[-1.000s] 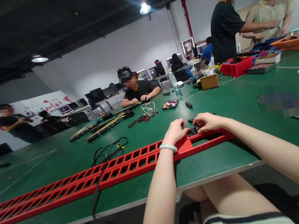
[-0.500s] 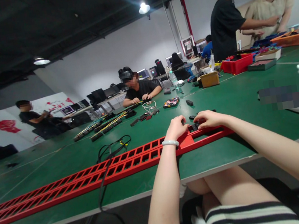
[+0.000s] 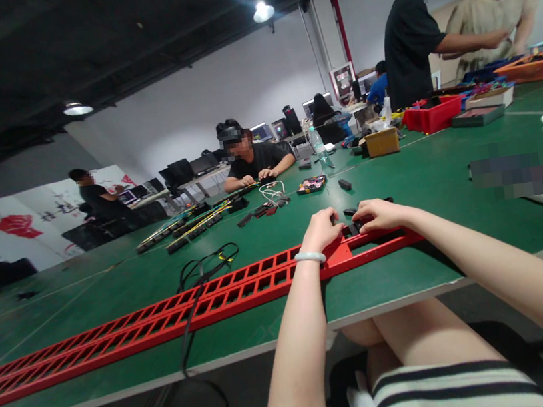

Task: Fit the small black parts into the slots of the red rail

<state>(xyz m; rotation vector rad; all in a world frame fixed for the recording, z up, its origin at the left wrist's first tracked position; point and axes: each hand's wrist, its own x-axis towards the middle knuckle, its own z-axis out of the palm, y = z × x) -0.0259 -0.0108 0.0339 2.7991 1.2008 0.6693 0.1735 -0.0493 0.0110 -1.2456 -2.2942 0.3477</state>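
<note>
A long red metal frame with slanted slots lies along the front of the green table. Over its right end, my left hand, a pale bangle at the wrist, curls its fingers closed beside a dark piece too small to name. Just to the right, my right hand pinches a small black block-like part at the frame's open section. The fingertips of both hands partly hide the dark pieces between them. A black strap crosses the frame and hangs over the table edge.
Beyond my hands are a small black block, a patterned case, a white cable and a plastic bottle. A red bin and cardboard box stand at right. A co-worker sits opposite; others stand around.
My hands stay in nearly the same place over the frame's right end. A person standing in the left background has shifted to the right.
</note>
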